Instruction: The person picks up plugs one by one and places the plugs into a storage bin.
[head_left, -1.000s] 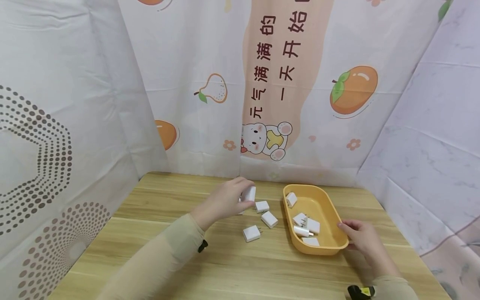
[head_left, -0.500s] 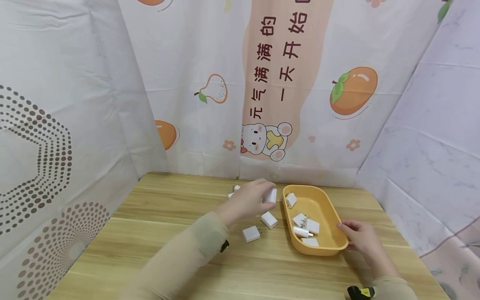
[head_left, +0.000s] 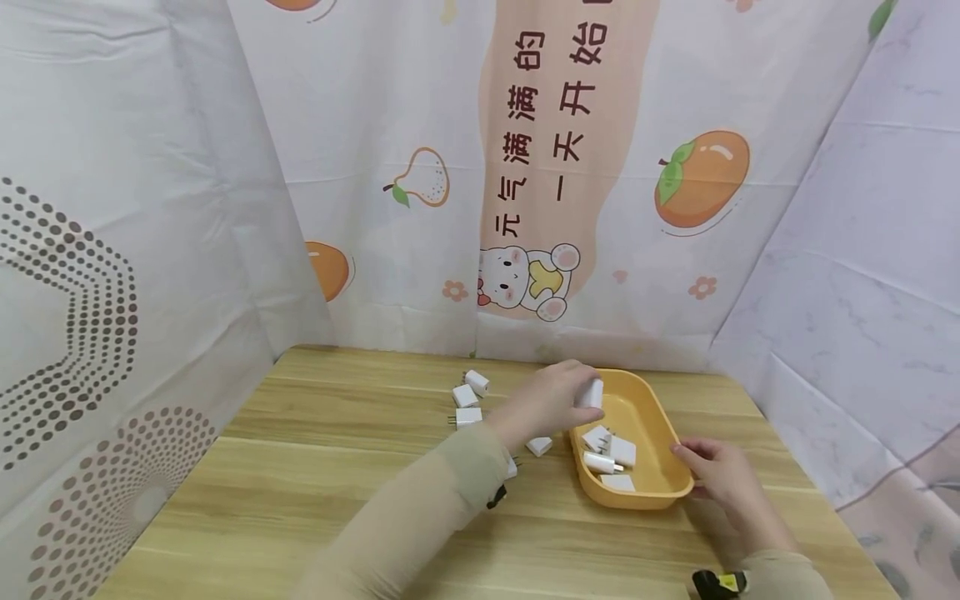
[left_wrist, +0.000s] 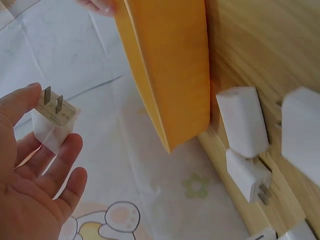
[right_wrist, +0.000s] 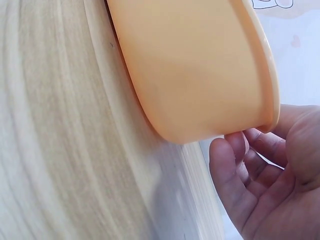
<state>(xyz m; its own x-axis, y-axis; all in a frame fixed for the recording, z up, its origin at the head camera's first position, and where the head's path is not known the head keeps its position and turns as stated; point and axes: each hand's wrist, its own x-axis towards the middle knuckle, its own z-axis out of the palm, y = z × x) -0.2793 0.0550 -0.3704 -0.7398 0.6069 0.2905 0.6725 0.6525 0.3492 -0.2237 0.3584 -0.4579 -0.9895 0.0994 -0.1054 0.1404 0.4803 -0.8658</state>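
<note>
My left hand [head_left: 546, 402] pinches a white plug-in charger [head_left: 591, 394] over the far left part of the yellow tray [head_left: 652, 482]. In the left wrist view, the charger's two metal prongs [left_wrist: 53, 100] point up between thumb and fingers. Several white chargers [head_left: 622, 452] lie in the tray's near half; my hand hides part of its far left side. At the tray's near right corner, my right hand [head_left: 723, 475] holds the rim. The right wrist view shows the thumb at the rim and the fingers against the outer wall [right_wrist: 195, 70].
Left of the tray, several white chargers [head_left: 468, 417] lie on the wooden table [head_left: 337, 467]. One charger [head_left: 512, 468] is partly behind my left sleeve [head_left: 420, 500]. A printed cloth [head_left: 405, 275] hangs behind the table's far edge.
My left hand, with the charger in its grip, has moved right from above the table to over the tray. Chargers it covered before are visible again. The right hand stays on the rim.
</note>
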